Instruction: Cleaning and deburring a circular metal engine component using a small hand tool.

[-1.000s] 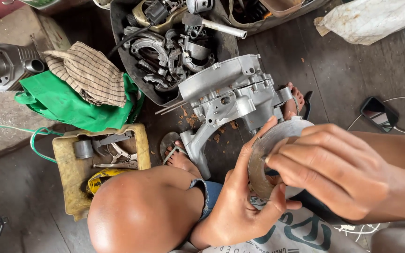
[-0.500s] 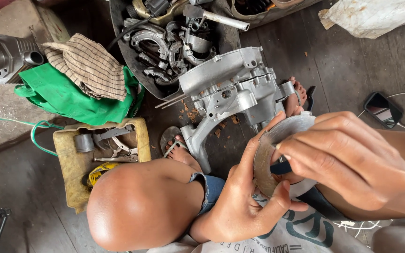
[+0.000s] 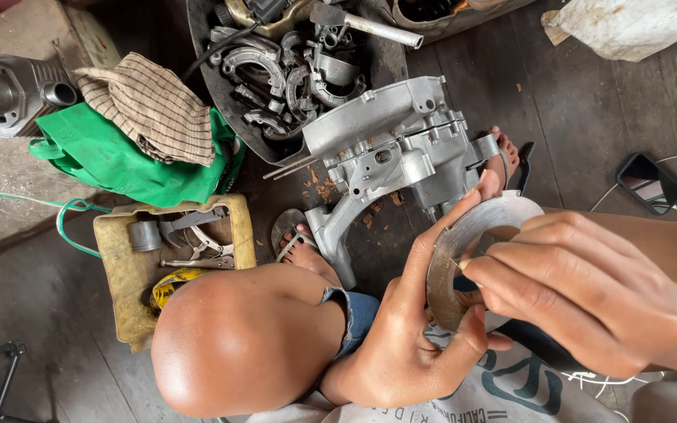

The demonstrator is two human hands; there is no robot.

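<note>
The left hand [image 3: 409, 337] cradles a round grey metal disc [image 3: 464, 251]; the right hand [image 3: 581, 298] pinches what may be a small tool (mostly hidden) against it. A loosened grip could drop the disc onto the silver engine casing [image 3: 393, 149].

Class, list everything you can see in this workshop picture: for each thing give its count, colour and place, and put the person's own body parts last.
round metal disc: one, grey-brown, held between both hands
engine casing: one, silver, on the floor at centre
black tray: one, top centre, filled with metal parts
yellow container: one, left of the knee, holding pliers and small tools
green bag: one, left, under a checked cloth
cylinder part: one, grey, top left
phone: one, black, right, with cable
sack: one, white, top right
left hand: cups the disc
right hand: fingers on the disc's rim
knee: one, bare, bottom centre
</note>
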